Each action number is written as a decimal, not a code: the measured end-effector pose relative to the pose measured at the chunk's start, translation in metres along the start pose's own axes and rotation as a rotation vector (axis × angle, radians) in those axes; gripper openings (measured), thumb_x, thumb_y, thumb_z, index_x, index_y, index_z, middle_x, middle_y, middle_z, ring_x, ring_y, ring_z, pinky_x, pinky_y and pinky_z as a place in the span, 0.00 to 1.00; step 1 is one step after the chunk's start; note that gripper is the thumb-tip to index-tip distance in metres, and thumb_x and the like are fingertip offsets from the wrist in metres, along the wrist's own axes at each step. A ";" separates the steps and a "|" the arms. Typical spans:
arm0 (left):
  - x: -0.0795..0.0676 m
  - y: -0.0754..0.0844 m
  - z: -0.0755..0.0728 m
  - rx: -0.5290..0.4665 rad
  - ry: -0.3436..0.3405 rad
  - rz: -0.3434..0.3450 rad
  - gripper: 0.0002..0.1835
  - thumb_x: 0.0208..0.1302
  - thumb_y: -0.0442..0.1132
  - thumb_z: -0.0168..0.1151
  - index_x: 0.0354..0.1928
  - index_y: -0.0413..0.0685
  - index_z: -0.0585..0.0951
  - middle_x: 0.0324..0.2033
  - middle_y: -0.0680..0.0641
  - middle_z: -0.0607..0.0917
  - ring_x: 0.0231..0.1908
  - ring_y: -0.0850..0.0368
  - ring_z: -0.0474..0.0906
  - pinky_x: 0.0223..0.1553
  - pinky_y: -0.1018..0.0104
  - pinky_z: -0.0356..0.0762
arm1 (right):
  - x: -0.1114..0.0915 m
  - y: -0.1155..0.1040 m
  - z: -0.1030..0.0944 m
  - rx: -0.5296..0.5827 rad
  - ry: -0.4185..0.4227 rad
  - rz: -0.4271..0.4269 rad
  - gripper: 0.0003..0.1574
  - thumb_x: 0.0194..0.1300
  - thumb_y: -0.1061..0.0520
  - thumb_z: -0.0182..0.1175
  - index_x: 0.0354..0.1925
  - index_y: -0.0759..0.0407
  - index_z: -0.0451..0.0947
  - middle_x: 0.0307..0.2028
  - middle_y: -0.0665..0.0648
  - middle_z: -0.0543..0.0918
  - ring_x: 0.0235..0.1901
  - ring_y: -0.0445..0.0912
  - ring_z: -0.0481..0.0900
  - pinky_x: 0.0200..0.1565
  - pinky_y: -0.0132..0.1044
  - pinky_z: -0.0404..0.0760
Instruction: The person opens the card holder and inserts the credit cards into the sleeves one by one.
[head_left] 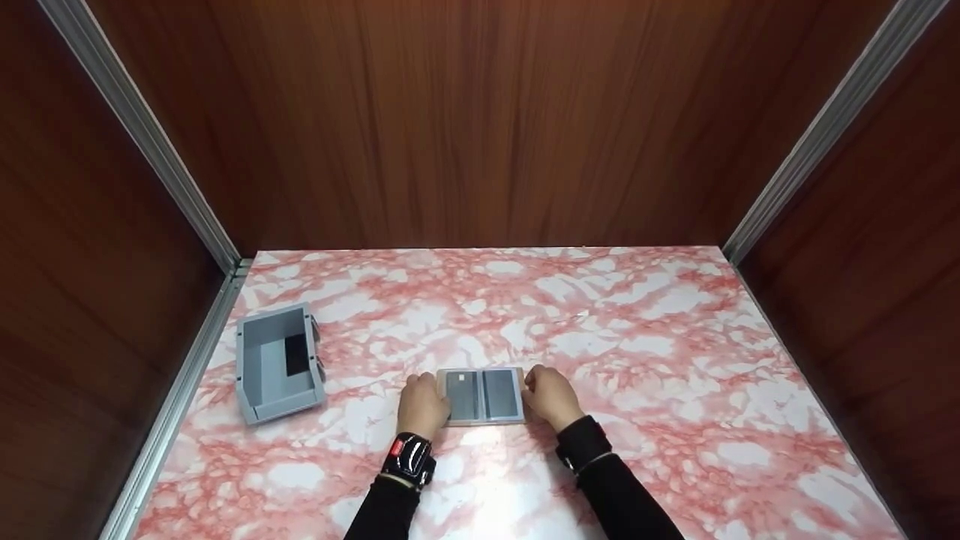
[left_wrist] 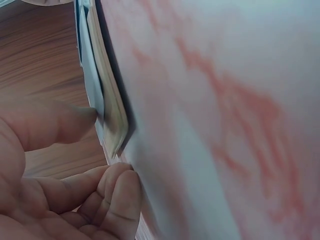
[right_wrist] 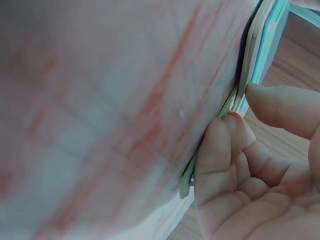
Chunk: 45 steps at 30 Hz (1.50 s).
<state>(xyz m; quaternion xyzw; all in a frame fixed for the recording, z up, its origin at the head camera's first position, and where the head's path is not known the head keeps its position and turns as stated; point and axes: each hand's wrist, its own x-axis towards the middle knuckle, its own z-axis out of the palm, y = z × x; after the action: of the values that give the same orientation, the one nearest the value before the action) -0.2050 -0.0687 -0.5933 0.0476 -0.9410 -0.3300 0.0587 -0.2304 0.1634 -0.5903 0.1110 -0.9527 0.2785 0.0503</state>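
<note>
A tan-covered card holder (head_left: 481,397) lies spread on the table, with clear sleeves and dark cards on both sides. At its left edge is my left hand (head_left: 421,406), the thumb on the sleeves and the curled fingers by the cover's corner (left_wrist: 115,117). My right hand (head_left: 553,395) holds the opposite edge, its thumb against the cover (right_wrist: 254,45). The curled fingers of that hand lie along a narrow strap (right_wrist: 185,184) with a metal snap. The undersides of both covers are hidden.
A grey plastic bin (head_left: 279,405) with a dark patch inside stands at the left of the table. Red-and-white marbled table top (head_left: 637,330) surrounds the hands. Brown wood-grain panels (head_left: 480,127) with metal corner rails (head_left: 165,157) enclose the back and sides.
</note>
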 end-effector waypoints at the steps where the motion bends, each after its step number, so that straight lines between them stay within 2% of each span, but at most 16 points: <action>1: 0.000 0.000 0.000 -0.002 -0.005 -0.002 0.15 0.50 0.33 0.71 0.38 0.30 0.79 0.33 0.39 0.76 0.34 0.42 0.77 0.42 0.48 0.77 | 0.000 0.000 0.000 0.000 -0.002 0.003 0.09 0.51 0.66 0.67 0.31 0.64 0.76 0.23 0.54 0.76 0.25 0.51 0.75 0.33 0.47 0.76; 17: 0.000 0.000 0.002 -0.041 0.000 -0.012 0.14 0.49 0.30 0.70 0.38 0.30 0.80 0.32 0.39 0.77 0.35 0.42 0.77 0.44 0.48 0.76 | -0.002 -0.003 -0.001 -0.016 0.004 0.018 0.08 0.56 0.64 0.67 0.32 0.64 0.75 0.23 0.54 0.73 0.26 0.51 0.74 0.33 0.48 0.76; 26: 0.000 0.000 0.002 -0.048 -0.016 -0.019 0.14 0.50 0.31 0.71 0.38 0.30 0.80 0.33 0.39 0.77 0.34 0.43 0.77 0.44 0.48 0.77 | -0.003 -0.010 -0.003 -0.048 0.042 0.003 0.09 0.58 0.62 0.67 0.29 0.63 0.75 0.25 0.56 0.74 0.26 0.52 0.75 0.33 0.48 0.77; 35: 0.001 0.000 0.002 -0.034 -0.007 0.000 0.14 0.50 0.31 0.70 0.38 0.30 0.80 0.32 0.39 0.79 0.34 0.43 0.77 0.44 0.48 0.77 | 0.004 -0.015 -0.004 -0.035 0.069 -0.061 0.08 0.56 0.63 0.69 0.33 0.63 0.78 0.27 0.56 0.78 0.30 0.52 0.77 0.36 0.46 0.78; 40: 0.001 0.000 0.002 -0.040 -0.012 -0.017 0.14 0.50 0.31 0.70 0.38 0.31 0.80 0.32 0.40 0.78 0.34 0.43 0.77 0.43 0.49 0.77 | 0.006 -0.017 -0.001 -0.051 0.079 -0.119 0.09 0.56 0.62 0.69 0.35 0.63 0.78 0.28 0.56 0.79 0.34 0.56 0.78 0.39 0.49 0.77; 45: 0.001 0.001 0.000 -0.042 -0.029 -0.029 0.16 0.50 0.32 0.70 0.40 0.30 0.80 0.34 0.38 0.78 0.35 0.41 0.78 0.44 0.47 0.77 | 0.008 -0.020 0.002 -0.055 0.086 -0.129 0.13 0.55 0.62 0.70 0.39 0.64 0.79 0.33 0.60 0.80 0.38 0.59 0.78 0.42 0.51 0.78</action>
<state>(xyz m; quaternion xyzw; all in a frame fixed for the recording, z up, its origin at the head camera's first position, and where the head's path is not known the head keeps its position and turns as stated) -0.2059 -0.0678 -0.5921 0.0553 -0.9338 -0.3511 0.0412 -0.2335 0.1443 -0.5805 0.1584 -0.9478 0.2530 0.1122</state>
